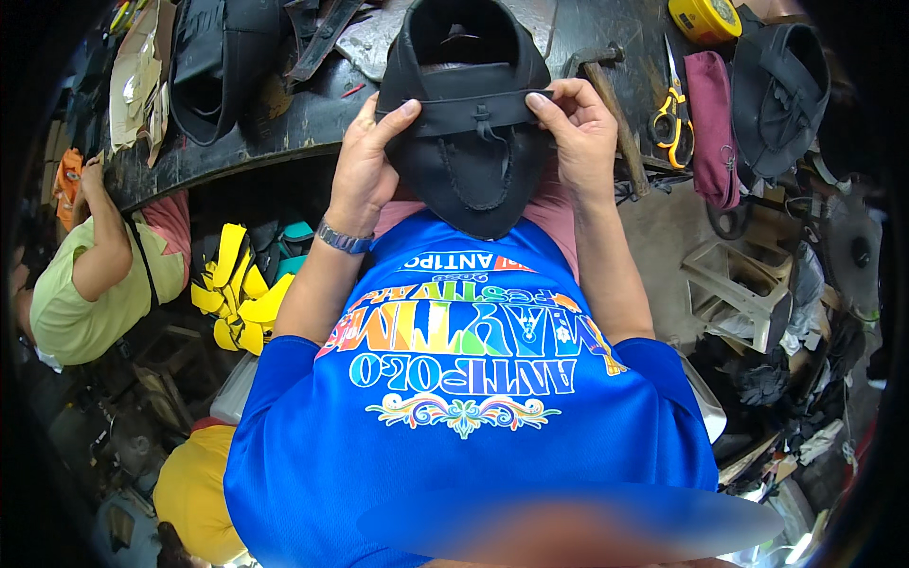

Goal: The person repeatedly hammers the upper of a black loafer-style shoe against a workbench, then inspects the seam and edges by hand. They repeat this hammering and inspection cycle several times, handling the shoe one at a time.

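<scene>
A black shoe upper, with a wide opening at its far end and rounded near end, hangs over the table's near edge in front of my lap. Across its middle runs a black strap with a small loop or tab at the centre. My left hand pinches the strap's left end between thumb and fingers. At its right end, my right hand grips the strap the same way, thumb on top. The strap is held stretched flat between both hands.
On the dark table lie a hammer, yellow-handled scissors, a maroon pouch, a yellow tub and more black pieces. Yellow cut pieces sit below left. A co-worker in light green is at far left.
</scene>
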{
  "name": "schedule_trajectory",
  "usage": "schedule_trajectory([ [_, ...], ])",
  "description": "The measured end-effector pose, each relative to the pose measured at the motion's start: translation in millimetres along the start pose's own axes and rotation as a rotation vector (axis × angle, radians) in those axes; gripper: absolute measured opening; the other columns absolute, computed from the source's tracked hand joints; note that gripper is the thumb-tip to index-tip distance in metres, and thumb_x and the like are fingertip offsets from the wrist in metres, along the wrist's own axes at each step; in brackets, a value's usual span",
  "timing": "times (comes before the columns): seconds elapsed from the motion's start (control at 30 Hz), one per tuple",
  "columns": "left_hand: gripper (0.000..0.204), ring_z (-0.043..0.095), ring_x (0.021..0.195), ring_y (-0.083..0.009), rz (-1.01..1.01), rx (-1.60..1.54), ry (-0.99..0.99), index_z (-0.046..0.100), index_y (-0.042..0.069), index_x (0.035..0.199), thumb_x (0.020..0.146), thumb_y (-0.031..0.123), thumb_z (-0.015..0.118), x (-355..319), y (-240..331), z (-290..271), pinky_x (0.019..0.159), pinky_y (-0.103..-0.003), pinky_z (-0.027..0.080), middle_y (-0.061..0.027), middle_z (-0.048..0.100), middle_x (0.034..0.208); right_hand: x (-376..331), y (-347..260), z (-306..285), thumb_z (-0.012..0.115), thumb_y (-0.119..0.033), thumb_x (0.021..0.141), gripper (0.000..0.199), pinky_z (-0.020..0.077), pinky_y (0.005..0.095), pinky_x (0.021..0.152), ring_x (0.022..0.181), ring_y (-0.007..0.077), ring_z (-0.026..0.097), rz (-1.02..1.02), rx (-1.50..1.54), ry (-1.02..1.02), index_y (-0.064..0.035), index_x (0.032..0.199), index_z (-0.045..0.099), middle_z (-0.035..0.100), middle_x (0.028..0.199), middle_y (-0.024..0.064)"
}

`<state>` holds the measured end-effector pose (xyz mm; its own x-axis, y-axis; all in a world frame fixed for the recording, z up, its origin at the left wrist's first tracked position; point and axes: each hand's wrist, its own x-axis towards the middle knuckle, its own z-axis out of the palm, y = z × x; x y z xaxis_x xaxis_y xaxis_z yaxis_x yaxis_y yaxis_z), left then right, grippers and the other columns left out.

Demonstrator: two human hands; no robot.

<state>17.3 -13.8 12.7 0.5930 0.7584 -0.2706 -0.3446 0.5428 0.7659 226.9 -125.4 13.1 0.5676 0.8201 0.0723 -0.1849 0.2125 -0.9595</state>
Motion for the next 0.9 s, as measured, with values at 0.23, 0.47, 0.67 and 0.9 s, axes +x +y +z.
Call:
schedule_trajectory([
  [0.23, 0.068, 0.058, 0.116, -0.0264, 0.938, 1.328, 0.22, 0.042, 0.004, 0.143, 0.085, 0.009, 0.077, -22, 56, 31, 0.1, -0.034, 0.047, -0.0142, 0.056, 0.125, -6, 10, 12, 0.076, -0.003, 0.087, 0.014, 0.0451, 0.0175, 0.071, 0.078, 0.0027, 0.055, -0.028, 0.029, 0.057, -0.0031, 0.096, 0.064, 0.062, 0.085, -0.0037],
  [0.47, 0.022, 0.069, 0.094, -0.0307, 0.805, 1.468, -0.307, 0.073, 0.001, 0.1, 0.086, 0.017, 0.076, 9, 45, 92, 0.084, -0.034, 0.054, -0.0145, 0.069, 0.101, -9, 7, 13, 0.073, -0.003, 0.089, 0.011, 0.0457, 0.0183, 0.072, 0.079, 0.0029, 0.056, -0.012, 0.069, 0.064, -0.0021, 0.097, 0.066, 0.063, 0.086, -0.0035],
  [0.67, 0.03, 0.067, 0.079, -0.0401, 0.584, 1.69, -0.368, 0.065, -0.002, 0.091, 0.093, 0.028, 0.064, 43, 32, 98, 0.071, -0.047, 0.054, -0.0215, 0.068, 0.083, -7, 10, 10, 0.073, -0.003, 0.089, 0.015, 0.0469, 0.0196, 0.071, 0.078, 0.0043, 0.058, -0.029, 0.06, 0.055, -0.002, 0.104, 0.069, 0.065, 0.089, -0.0028],
  [0.9, 0.019, 0.069, 0.074, -0.0361, 0.769, 1.724, -0.208, 0.058, 0.0, 0.093, 0.094, 0.019, 0.061, 21, 6, 105, 0.061, -0.041, 0.056, -0.0202, 0.065, 0.085, -6, 9, 3, 0.071, -0.002, 0.091, 0.017, 0.0449, 0.0189, 0.068, 0.077, 0.0047, 0.059, 0.018, 0.078, 0.041, -0.0009, 0.108, 0.068, 0.066, 0.09, -0.001],
])
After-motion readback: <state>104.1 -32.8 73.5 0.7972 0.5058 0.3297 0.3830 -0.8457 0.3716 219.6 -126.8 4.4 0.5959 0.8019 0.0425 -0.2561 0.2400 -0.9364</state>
